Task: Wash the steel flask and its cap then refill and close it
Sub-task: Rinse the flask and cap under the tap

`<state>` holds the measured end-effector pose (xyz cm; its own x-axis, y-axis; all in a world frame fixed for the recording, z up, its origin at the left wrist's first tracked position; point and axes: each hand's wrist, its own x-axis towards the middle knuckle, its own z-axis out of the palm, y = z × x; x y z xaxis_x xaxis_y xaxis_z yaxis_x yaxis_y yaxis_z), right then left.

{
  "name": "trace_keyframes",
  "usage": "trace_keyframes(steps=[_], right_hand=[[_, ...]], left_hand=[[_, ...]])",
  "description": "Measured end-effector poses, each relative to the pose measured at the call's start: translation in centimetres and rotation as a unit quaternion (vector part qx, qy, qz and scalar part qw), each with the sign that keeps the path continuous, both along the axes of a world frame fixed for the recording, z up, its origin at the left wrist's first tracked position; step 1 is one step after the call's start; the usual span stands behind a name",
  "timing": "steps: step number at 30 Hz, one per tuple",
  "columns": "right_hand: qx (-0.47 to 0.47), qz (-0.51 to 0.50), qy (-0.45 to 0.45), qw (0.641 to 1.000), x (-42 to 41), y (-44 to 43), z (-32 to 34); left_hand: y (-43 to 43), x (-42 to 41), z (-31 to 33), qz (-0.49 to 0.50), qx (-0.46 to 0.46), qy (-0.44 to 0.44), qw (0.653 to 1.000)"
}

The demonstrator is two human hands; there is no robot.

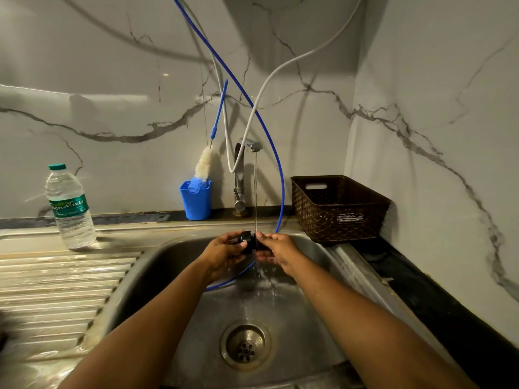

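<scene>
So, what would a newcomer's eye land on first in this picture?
Both hands, the left hand and right hand, hold a small black cap under the running stream from the tap, over the steel sink. Next comes the bright blue tube looping down the marble wall into the sink, then the plastic water bottle standing on the left drainboard.

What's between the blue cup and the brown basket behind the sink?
In the head view, the steel tap stands between blue cup and brown basket, a blue hose hanging beside it.
</scene>
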<state>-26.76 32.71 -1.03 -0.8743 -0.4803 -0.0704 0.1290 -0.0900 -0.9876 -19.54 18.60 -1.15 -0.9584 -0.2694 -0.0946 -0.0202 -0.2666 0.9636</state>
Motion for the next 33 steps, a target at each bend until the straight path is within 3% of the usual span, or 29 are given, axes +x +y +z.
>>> trace_keyframes(steps=[8,15,21,25,33], right_hand=[[-0.023,0.025,0.042,0.999,-0.3,0.6,-0.1],[-0.016,0.003,0.003,1.0,-0.4,0.0,-0.3],[-0.011,0.011,0.069,0.997,-0.7,0.0,-0.5],[-0.012,-0.012,0.046,0.999,-0.8,-0.1,-0.6],[0.009,-0.033,0.073,0.997,-1.1,0.0,-1.1]], left_hand=[[0.5,0.0,0.2,-0.004,0.035,-0.029,0.999],[-0.1,-0.2,-0.1,-0.007,0.04,0.011,0.999],[0.9,-0.2,0.0,-0.004,0.019,-0.041,0.999],[0.4,-0.3,-0.2,-0.018,0.061,-0.026,0.998],[0.3,-0.5,-1.1,-0.048,0.019,-0.039,0.998]])
